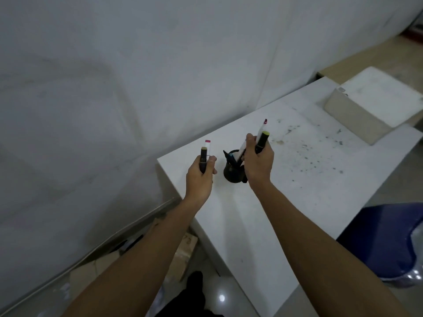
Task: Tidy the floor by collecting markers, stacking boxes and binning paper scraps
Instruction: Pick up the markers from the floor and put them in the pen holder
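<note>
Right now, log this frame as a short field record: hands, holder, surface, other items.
left hand: grips two markers, one black, one white with a pink end
right hand: grips two markers above the holder
holder: dark cup on table, markers already inside
table: white, ink-speckled towards the right
white box: at the table's far right corner
cardboard: on the floor, lower left
</note>
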Available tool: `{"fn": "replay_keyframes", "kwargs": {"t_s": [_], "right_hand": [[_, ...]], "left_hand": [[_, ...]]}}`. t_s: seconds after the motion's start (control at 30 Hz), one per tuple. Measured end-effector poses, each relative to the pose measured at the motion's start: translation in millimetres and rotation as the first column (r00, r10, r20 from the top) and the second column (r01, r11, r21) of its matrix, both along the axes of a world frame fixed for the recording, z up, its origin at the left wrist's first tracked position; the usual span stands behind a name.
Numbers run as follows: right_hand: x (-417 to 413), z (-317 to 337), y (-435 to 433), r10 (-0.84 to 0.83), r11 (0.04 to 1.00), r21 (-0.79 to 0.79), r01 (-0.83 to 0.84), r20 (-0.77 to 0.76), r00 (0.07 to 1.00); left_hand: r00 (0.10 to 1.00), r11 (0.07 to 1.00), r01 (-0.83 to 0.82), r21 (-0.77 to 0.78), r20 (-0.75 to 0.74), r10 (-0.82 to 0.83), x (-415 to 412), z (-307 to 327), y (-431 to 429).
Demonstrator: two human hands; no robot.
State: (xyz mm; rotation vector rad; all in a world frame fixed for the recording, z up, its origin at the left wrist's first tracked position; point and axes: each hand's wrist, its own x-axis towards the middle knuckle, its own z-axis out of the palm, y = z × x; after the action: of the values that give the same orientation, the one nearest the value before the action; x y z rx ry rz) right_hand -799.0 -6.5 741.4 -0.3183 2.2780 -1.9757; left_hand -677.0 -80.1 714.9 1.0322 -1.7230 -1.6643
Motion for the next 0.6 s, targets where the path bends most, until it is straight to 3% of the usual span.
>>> {"fn": "replay_keyframes", "kwargs": {"t_s": [0.2, 0.53, 0.6], "right_hand": [[-48, -6, -11, -0.044, 0.999, -0.019, 0.045, 0.023, 0.999], [-76, -45, -34, 0.084, 0.996, -0.041, -0.080, 0.087, 0.993], [-78, -52, -32, 0.080, 0.996, -0.040, -0.079, 0.037, 0.996]], "left_hand": [[0.999, 0.999, -0.045, 0.015, -0.015, 0.045, -61, -8, -15], [0.986, 0.989, -0.146, 0.006, -0.084, 0.146, -112, -20, -20], [0.982, 0.987, -0.160, -0.001, -0.102, 0.159, -120, -23, -19]]}}
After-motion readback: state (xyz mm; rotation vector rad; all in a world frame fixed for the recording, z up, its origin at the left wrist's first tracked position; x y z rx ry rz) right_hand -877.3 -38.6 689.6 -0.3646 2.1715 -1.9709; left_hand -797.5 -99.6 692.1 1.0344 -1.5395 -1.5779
